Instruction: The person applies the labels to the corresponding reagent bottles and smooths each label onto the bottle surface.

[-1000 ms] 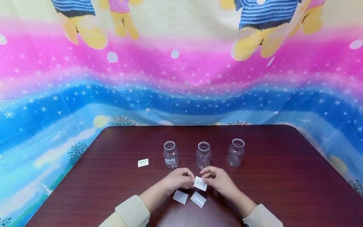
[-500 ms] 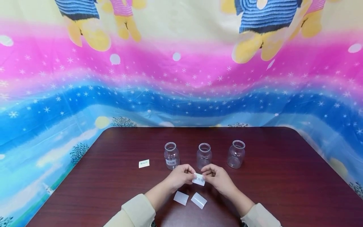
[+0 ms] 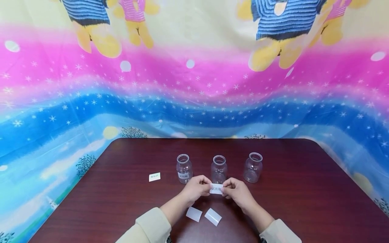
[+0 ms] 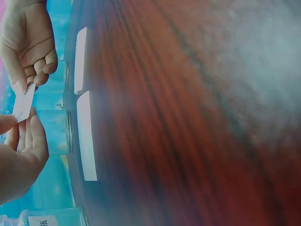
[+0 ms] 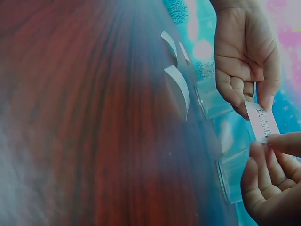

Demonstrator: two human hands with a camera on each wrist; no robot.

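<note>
Both hands hold one small white label (image 3: 216,189) with printed characters by its two ends, just in front of the middle glass jar (image 3: 218,167). The left hand (image 3: 196,188) pinches its left end between thumb and finger, and the right hand (image 3: 238,191) does the same at the right end. In the right wrist view the label (image 5: 261,123) spans the gap between the two sets of fingertips. A left glass jar (image 3: 184,165) bears a similar label (image 3: 183,176) on its front. The right glass jar (image 3: 253,168) has no label showing.
Two white slips, a left one (image 3: 193,214) and a slightly curled right one (image 3: 213,216), lie on the table below the hands. Another printed label (image 3: 154,177) lies left of the jars. The dark red wooden table (image 3: 127,202) backs onto a colourful cloth (image 3: 194,87).
The label has come up level, moving slightly away toward the middle jar. The left hand now pinches its left end, and the right hand has shifted to its right end.
</note>
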